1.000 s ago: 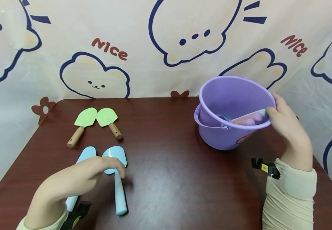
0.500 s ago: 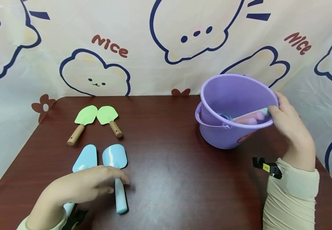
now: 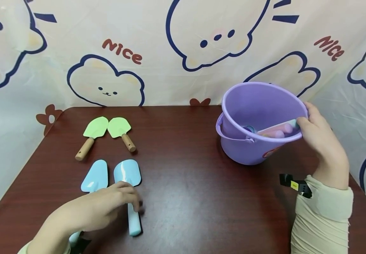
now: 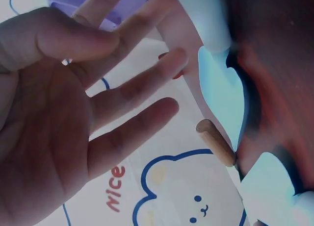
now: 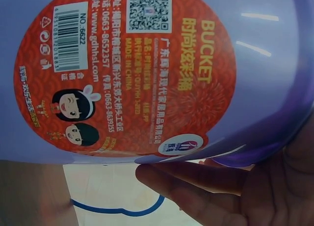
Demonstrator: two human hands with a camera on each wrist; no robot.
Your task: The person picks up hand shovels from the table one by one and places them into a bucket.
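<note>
My left hand (image 3: 107,204) hovers over the handle of a blue toy shovel (image 3: 127,172) with a squarish blade. In the left wrist view its fingers (image 4: 132,130) are spread and hold nothing. A second blue shovel (image 3: 95,174), with a more pointed blade, lies beside it, its handle mostly hidden under that hand and wrist. On the right, my right hand (image 3: 324,143) grips the rim of a purple bucket (image 3: 241,150), which leans toward me. Pink and pale blue pieces (image 3: 279,130) lie inside the bucket. The right wrist view shows its red label (image 5: 127,74).
Two small green-bladed spades with wooden handles, one on the left (image 3: 96,127) and one on the right (image 3: 119,127), lie farther back on the brown table (image 3: 183,183). A printed curtain (image 3: 157,88) stands behind the table and at its sides.
The left hand has come back toward me, from near the squarish blade to above that shovel's handle. The right hand keeps its grip on the bucket's rim.
</note>
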